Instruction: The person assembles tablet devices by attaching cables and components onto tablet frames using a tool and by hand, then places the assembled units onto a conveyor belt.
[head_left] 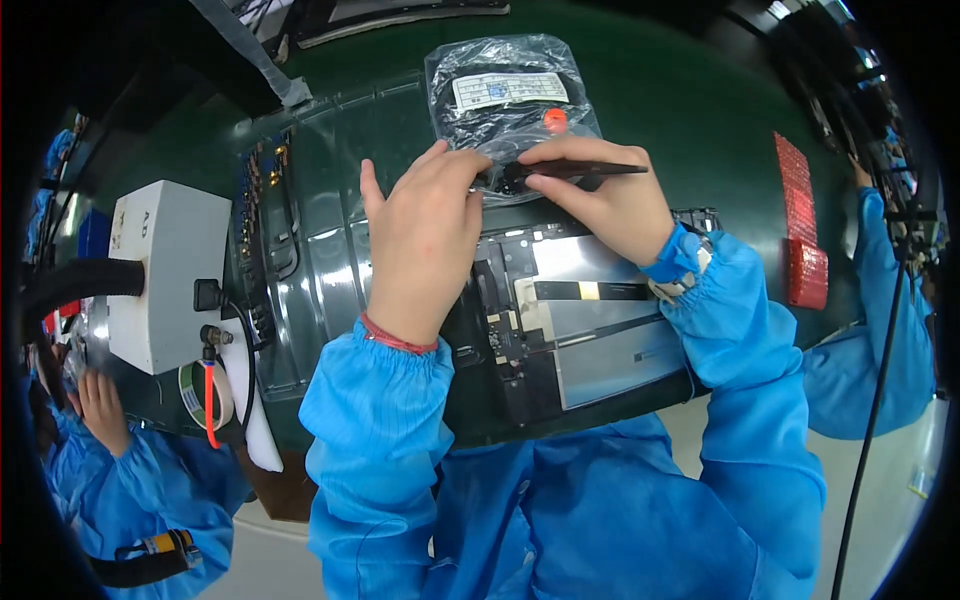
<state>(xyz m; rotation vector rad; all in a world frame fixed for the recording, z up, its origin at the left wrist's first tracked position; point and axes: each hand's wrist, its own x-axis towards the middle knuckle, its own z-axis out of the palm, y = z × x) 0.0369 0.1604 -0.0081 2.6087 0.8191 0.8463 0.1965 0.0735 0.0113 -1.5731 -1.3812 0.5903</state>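
Note:
My right hand (610, 195) pinches a slim dark tool, seemingly tweezers (605, 169), between thumb and fingers. The tool's left end reaches a small black part (512, 178) at the near edge of a clear plastic bag (505, 60). That bag has a white label and a round orange sticker, with dark contents inside. My left hand (425, 220) bends its thumb and forefinger at the bag's near edge, seemingly pinching the plastic; the other fingers spread out. Below both hands lies an opened flat electronic device (610, 340) with silvery panels and a circuit board.
A clear plastic tray (335, 270) lies left of my hands, with a row of small dark parts (250, 210) along it. Farther left stand a white box (165, 275) and a tape roll (205, 395). Red bubble wrap (805, 270) lies right. Co-workers in blue sit on both sides.

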